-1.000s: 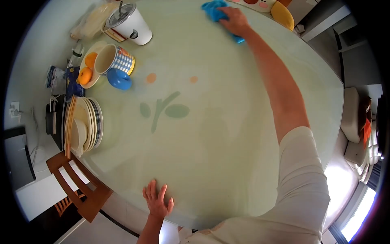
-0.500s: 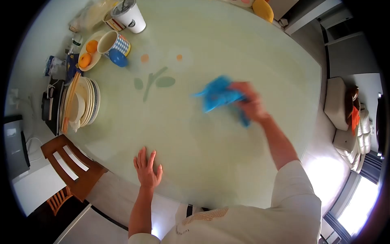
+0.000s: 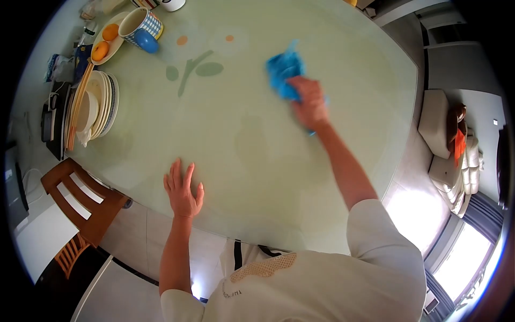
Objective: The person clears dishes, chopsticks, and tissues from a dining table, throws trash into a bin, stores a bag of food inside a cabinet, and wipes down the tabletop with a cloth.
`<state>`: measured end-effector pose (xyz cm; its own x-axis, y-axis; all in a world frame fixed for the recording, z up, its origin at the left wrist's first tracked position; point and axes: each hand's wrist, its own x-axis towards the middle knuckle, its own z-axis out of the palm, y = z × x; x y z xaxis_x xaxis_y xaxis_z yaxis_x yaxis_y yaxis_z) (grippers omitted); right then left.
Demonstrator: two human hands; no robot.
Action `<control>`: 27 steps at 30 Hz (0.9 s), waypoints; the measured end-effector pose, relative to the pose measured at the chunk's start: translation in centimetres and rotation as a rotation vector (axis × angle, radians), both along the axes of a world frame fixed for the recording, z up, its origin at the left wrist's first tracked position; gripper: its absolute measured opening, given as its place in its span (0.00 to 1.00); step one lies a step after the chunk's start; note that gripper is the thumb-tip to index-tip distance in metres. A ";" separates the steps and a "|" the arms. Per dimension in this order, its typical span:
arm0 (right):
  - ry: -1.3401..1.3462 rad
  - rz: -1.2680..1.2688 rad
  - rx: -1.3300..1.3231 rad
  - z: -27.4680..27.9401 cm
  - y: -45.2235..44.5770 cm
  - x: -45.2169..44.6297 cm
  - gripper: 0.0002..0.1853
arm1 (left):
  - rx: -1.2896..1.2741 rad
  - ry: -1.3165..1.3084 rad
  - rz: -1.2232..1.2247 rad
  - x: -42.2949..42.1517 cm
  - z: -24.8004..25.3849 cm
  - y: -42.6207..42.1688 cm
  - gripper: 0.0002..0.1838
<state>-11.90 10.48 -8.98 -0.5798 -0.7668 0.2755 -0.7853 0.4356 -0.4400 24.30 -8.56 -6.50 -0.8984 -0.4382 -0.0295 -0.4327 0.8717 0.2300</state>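
A bunched blue cloth (image 3: 284, 70) lies against the pale green tabletop (image 3: 241, 161), right of the printed flower pattern. My right hand (image 3: 310, 102) is closed over it, pressing it to the surface; part of the cloth shows beyond the fingers and a bit below the palm. Near the table's front edge my left hand (image 3: 183, 193) rests flat on the top, fingers apart, holding nothing.
At the left stand stacked plates and bowls (image 3: 110, 110) with chopsticks (image 3: 79, 107) across them. Behind are a plate of oranges (image 3: 100, 51), a checked mug (image 3: 140, 26) and a blue egg-shaped object (image 3: 146, 41). A wooden chair (image 3: 102, 212) stands by the left corner.
My right hand has moved the cloth farther across the table, away from me. The camera view has shifted, so the table items sit higher in view. My left hand stays flat on the table.
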 end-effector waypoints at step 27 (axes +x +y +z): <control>-0.206 0.100 -0.106 1.4 2.1 8.1 0.30 | 0.007 0.020 0.003 0.4 -0.3 0.0 0.31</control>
